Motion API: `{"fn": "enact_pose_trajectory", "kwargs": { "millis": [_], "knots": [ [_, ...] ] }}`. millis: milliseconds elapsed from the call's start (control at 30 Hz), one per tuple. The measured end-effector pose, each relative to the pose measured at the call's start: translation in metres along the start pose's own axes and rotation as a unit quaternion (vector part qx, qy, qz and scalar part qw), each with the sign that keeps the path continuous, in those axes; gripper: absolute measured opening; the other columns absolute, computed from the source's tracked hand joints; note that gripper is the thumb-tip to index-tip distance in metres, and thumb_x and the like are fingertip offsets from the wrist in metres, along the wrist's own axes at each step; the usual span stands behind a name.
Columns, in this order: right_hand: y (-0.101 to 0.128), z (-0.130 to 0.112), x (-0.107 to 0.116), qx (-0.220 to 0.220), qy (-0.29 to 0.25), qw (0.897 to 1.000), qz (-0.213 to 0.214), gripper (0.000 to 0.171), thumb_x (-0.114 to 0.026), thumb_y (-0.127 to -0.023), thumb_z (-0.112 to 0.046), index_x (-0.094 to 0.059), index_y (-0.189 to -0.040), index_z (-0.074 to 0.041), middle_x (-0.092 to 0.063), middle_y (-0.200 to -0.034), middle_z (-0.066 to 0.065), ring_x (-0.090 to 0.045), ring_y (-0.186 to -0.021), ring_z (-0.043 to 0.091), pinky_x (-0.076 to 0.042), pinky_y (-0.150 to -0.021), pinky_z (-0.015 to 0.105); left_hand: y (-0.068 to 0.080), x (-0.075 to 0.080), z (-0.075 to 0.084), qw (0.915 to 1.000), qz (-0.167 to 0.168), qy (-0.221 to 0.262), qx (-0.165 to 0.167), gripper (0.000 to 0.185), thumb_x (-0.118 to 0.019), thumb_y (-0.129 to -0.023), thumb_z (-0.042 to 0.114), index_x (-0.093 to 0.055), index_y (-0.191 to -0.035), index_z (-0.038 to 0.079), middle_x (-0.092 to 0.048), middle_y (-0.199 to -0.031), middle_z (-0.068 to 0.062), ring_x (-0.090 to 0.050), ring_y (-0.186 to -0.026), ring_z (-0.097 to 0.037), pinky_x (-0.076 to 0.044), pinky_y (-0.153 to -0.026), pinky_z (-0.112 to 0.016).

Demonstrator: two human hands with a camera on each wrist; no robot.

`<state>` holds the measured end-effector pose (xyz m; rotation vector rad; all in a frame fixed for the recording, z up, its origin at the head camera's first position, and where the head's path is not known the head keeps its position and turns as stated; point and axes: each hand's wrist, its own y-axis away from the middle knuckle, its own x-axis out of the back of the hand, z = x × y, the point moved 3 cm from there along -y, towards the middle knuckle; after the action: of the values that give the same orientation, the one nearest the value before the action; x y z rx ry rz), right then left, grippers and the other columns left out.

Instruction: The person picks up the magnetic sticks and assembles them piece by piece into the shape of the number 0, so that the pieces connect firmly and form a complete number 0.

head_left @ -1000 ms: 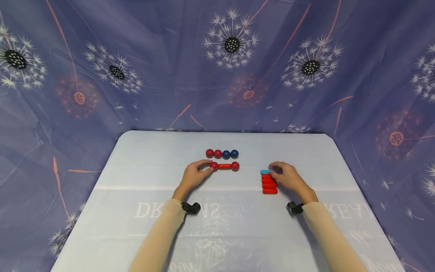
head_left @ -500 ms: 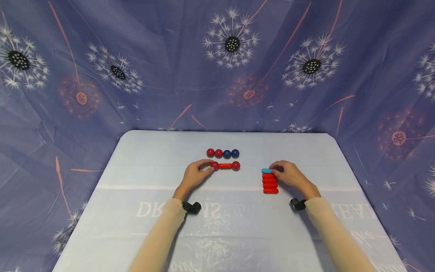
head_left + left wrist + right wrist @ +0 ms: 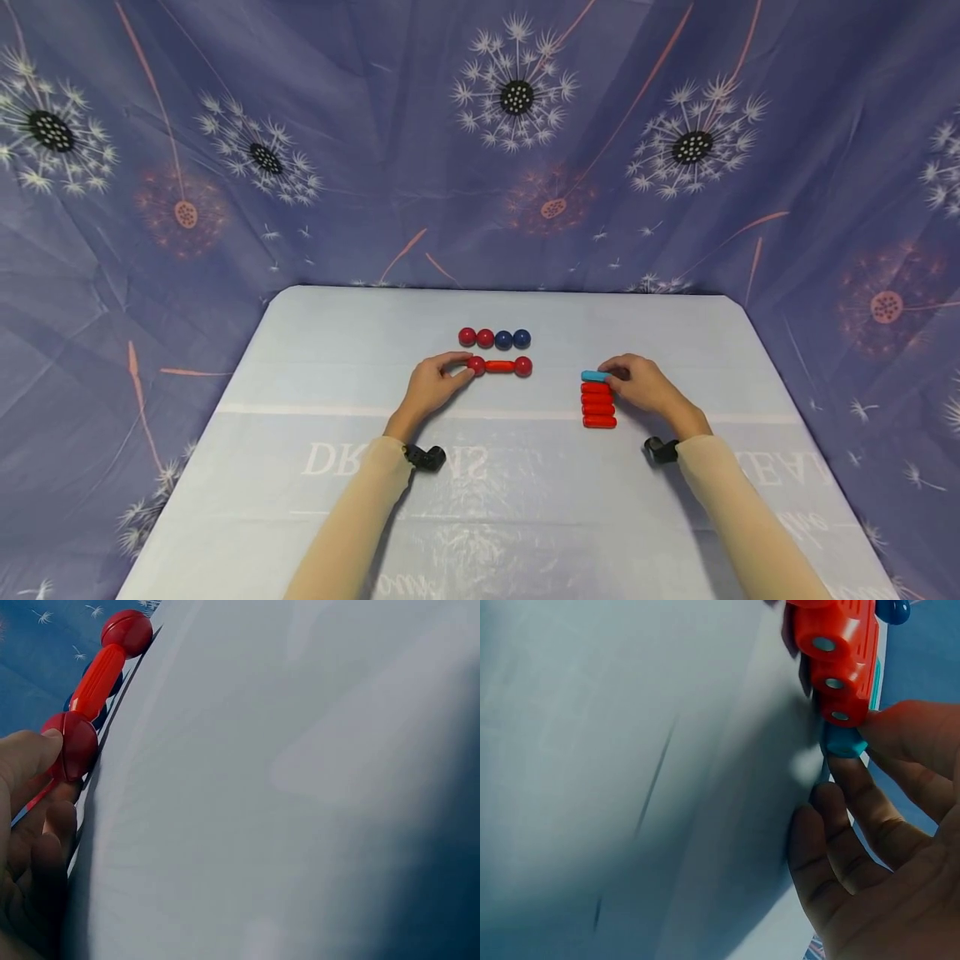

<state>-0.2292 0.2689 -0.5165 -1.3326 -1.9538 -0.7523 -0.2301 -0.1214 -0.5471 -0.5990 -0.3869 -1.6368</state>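
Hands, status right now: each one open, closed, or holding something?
Left hand: pinching the red ball at the end of the red rod.
Right hand: pinching the blue stick.

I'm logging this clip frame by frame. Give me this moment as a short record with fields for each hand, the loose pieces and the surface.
left hand: pinches the left ball of the red dumbbell piece
right hand: pinches the blue rod, at the far end of the red rod row
loose balls: two red, two blue, in a row behind the dumbbell piece
surface: pale blue table cover
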Motion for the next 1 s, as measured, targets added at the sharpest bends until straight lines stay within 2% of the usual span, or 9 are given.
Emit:
{"fn": "enact_pose_trajectory", "kwargs": {
  "millis": [233, 400, 500, 633, 833, 1000],
  "knots": [
    [-0.001, 0.001, -0.001, -0.012, 0.0, 1.0, 0.011, 0.022, -0.063, -0.099, -0.009, -0.071, -0.118, -0.001, -0.069, -0.108, 0.016, -0.062, -0.094, 0.027, -0.052, -0.085, 0.042, 0.0, -0.001, 0.0, 1.0, -0.002, -0.001, 0.0, 0.035, -0.078, -0.093, 0.029, -0.074, -0.126, 0.02, -0.073, -0.095, -0.001, -0.045, -0.055, -0.009, -0.036, -0.055, -0.025],
    [-0.001, -0.003, -0.003, -0.018, -0.011, 0.999, 0.03, 0.023, -0.065, -0.1, -0.013, -0.071, -0.118, -0.001, -0.068, -0.11, 0.018, -0.063, -0.096, 0.029, -0.052, -0.082, 0.039, 0.0, 0.0, 0.001, 1.0, 0.0, 0.002, 0.0, 0.034, -0.078, -0.093, 0.029, -0.074, -0.126, 0.019, -0.073, -0.094, -0.002, -0.045, -0.054, -0.008, -0.036, -0.055, -0.024],
    [-0.002, -0.008, -0.003, -0.021, -0.016, 0.999, 0.041, 0.024, -0.065, -0.099, -0.013, -0.071, -0.12, -0.001, -0.068, -0.113, 0.019, -0.064, -0.098, 0.03, -0.053, -0.081, 0.038, 0.0, 0.001, 0.0, 1.0, 0.003, 0.002, -0.002, 0.034, -0.078, -0.093, 0.028, -0.075, -0.126, 0.019, -0.075, -0.1, -0.001, -0.045, -0.055, -0.008, -0.037, -0.055, -0.024],
    [-0.003, -0.015, -0.004, -0.022, -0.03, 0.998, 0.049, 0.025, -0.064, -0.098, -0.013, -0.071, -0.119, -0.001, -0.068, -0.116, 0.02, -0.067, -0.101, 0.033, -0.056, -0.081, 0.041, 0.0, 0.0, 0.0, 1.0, 0.005, -0.001, -0.004, 0.033, -0.078, -0.094, 0.029, -0.075, -0.125, 0.019, -0.076, -0.105, -0.001, -0.046, -0.055, -0.007, -0.037, -0.055, -0.024],
    [-0.007, -0.024, -0.009, -0.01, -0.034, 0.998, 0.043, 0.025, -0.063, -0.098, -0.013, -0.071, -0.119, -0.002, -0.072, -0.111, 0.017, -0.068, -0.099, 0.03, -0.056, -0.089, 0.047, 0.0, -0.001, -0.001, 1.0, 0.007, 0.0, -0.003, 0.033, -0.077, -0.094, 0.03, -0.075, -0.125, 0.019, -0.076, -0.105, -0.001, -0.046, -0.055, -0.007, -0.036, -0.055, -0.023],
    [-0.008, -0.031, -0.012, -0.004, -0.045, 0.998, 0.041, 0.023, -0.064, -0.099, -0.013, -0.072, -0.118, -0.005, -0.074, -0.103, 0.01, -0.067, -0.095, 0.024, -0.055, -0.087, 0.043, 0.0, 0.0, -0.001, 0.9999, 0.008, -0.003, -0.008, 0.035, -0.077, -0.094, 0.029, -0.074, -0.127, 0.02, -0.077, -0.112, -0.001, -0.046, -0.055, -0.008, -0.037, -0.056, -0.023]
  ]
}}
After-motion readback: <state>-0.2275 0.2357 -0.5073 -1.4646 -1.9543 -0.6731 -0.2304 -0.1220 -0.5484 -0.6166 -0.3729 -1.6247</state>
